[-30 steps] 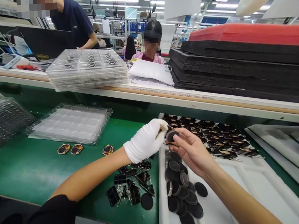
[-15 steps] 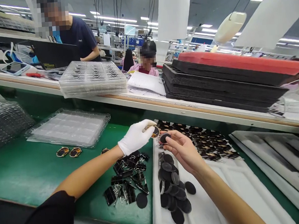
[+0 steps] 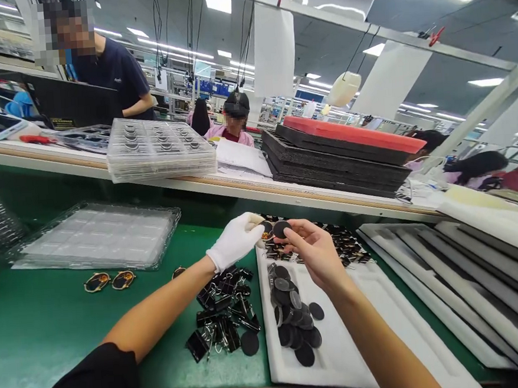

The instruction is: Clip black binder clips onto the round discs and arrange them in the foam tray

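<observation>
My left hand [image 3: 235, 241], in a white glove, pinches a round gold-rimmed piece [image 3: 267, 230] with a dark and amber face. Bare, my right hand [image 3: 316, 252] grips a flat black disc [image 3: 281, 229] by its edge. The disc sits right beside the gold-rimmed piece; whether they touch I cannot tell. Below them, a heap of black discs [image 3: 294, 320] lies in a white foam tray [image 3: 336, 354]. Loose black binder clips [image 3: 224, 332] are piled by my left forearm, with one disc [image 3: 250, 343] next to them.
Two gold-rimmed pieces [image 3: 123, 280] lie on the green table [image 3: 52, 344], near clear plastic trays [image 3: 97, 235]. Rows of clipped pieces [image 3: 346, 244] stand behind my right hand. Foam sheets [image 3: 452, 287] lean at right. Black foam trays [image 3: 328, 174] are stacked on the shelf; co-workers are beyond.
My right hand has brought the black disc closer to the gold-rimmed piece, turning its flat face more toward me. The camera view has shifted to the right and upward.
</observation>
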`<state>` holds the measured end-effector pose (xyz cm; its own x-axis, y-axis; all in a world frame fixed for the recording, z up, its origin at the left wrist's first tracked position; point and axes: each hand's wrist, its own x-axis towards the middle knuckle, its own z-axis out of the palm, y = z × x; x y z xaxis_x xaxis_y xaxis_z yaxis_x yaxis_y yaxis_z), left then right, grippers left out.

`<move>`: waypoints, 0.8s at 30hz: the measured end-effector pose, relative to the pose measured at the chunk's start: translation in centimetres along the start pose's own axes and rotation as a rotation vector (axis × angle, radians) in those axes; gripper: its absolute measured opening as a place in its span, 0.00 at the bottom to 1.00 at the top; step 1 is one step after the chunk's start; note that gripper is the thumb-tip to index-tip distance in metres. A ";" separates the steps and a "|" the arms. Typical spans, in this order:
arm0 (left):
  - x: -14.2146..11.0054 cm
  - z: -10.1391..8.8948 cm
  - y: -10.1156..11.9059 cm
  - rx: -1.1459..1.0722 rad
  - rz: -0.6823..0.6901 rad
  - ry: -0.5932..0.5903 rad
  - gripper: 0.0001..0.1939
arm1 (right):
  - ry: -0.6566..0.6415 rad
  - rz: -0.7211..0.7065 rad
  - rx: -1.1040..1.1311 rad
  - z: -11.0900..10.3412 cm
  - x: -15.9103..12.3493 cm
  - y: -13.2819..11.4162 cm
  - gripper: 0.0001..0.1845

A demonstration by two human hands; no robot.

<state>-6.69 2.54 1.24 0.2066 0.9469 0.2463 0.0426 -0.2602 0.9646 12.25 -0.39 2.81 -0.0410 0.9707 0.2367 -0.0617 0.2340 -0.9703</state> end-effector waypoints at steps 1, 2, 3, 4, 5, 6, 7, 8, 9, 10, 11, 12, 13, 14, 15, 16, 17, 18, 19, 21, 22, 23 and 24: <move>0.0 -0.2 0.2 -0.033 0.012 -0.015 0.11 | 0.030 -0.022 -0.009 0.4 0.1 0.0 0.22; 0.0 -0.3 0.4 -0.068 0.024 -0.027 0.13 | 0.059 -0.042 -0.015 0.7 0.1 0.1 0.21; 0.0 -0.5 0.6 -0.102 0.033 -0.036 0.15 | 0.082 -0.057 -0.019 0.9 0.2 0.1 0.21; 0.0 -0.6 0.8 -0.130 0.037 -0.045 0.17 | 0.099 -0.065 -0.018 1.1 0.2 0.2 0.21; 0.0 -0.7 0.9 -0.152 0.035 -0.054 0.18 | 0.116 -0.069 -0.015 1.1 0.2 0.3 0.21; 0.0 -0.7 1.0 -0.167 0.030 -0.063 0.19 | 0.134 -0.070 -0.011 1.0 0.2 0.3 0.21; 0.0 -0.6 1.1 -0.174 0.024 -0.075 0.19 | 0.150 -0.066 -0.007 0.9 0.1 0.4 0.21; 0.0 -0.6 1.1 -0.174 0.019 -0.091 0.20 | 0.160 -0.061 -0.008 0.7 0.0 0.4 0.20; 0.0 -0.4 1.0 -0.171 0.018 -0.106 0.20 | 0.165 -0.059 -0.020 0.5 -0.2 0.5 0.19; -0.1 -0.3 1.0 -0.161 0.019 -0.117 0.20 | 0.168 -0.072 -0.051 0.3 -0.3 0.6 0.18; -0.2 -0.2 0.9 -0.146 0.021 -0.127 0.19 | 0.173 -0.117 -0.105 0.1 -0.5 0.7 0.17; -0.3 -0.1 0.9 -0.128 0.021 -0.138 0.19 | 0.182 -0.207 -0.184 -0.1 -0.7 0.8 0.14; -0.4 0.0 0.8 -0.110 0.020 -0.153 0.18 | 0.192 -0.342 -0.292 -0.3 -0.9 1.0 0.10; -0.5 0.0 0.8 -0.095 0.018 -0.172 0.17 | 0.196 -0.510 -0.422 -0.6 -1.1 1.3 0.06; -0.5 -0.1 0.9 -0.088 0.014 -0.195 0.16 | 0.191 -0.690 -0.561 -0.8 -1.3 1.5 0.04; -0.6 -0.2 1.0 -0.091 0.005 -0.221 0.14 | 0.171 -0.859 -0.694 -1.0 -1.4 1.8 0.08; -0.6 -0.3 1.1 -0.104 -0.011 -0.245 0.14 | 0.142 -1.000 -0.811 -1.3 -1.4 2.1 0.12; -0.6 -0.4 1.3 -0.128 -0.035 -0.263 0.13 | 0.109 -1.100 -0.904 -1.5 -1.4 2.3 0.16; -0.6 -0.5 1.4 -0.165 -0.069 -0.278 0.12 | 0.077 -1.168 -0.973 -1.6 -1.3 2.6 0.19; -0.4 -0.5 1.4 -0.251 -0.143 -0.299 0.11 | 0.023 -1.236 -1.061 -1.7 -0.8 3.0 0.25; -0.3 -0.5 1.3 -0.281 -0.165 -0.302 0.11 | 0.006 -1.250 -1.087 -1.6 -0.4 3.2 0.27; -0.2 -0.4 1.1 -0.288 -0.164 -0.304 0.11 | -0.004 -1.260 -1.107 -1.3 -0.2 3.3 0.28; -0.1 -0.3 0.8 -0.265 -0.140 -0.306 0.12 | -0.010 -1.264 -1.125 -1.0 0.0 3.4 0.29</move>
<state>-7.00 2.29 2.00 0.4989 0.8596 0.1104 -0.1531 -0.0379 0.9875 13.04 0.45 -0.54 -0.5306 0.1601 0.8324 0.6301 0.7314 0.2610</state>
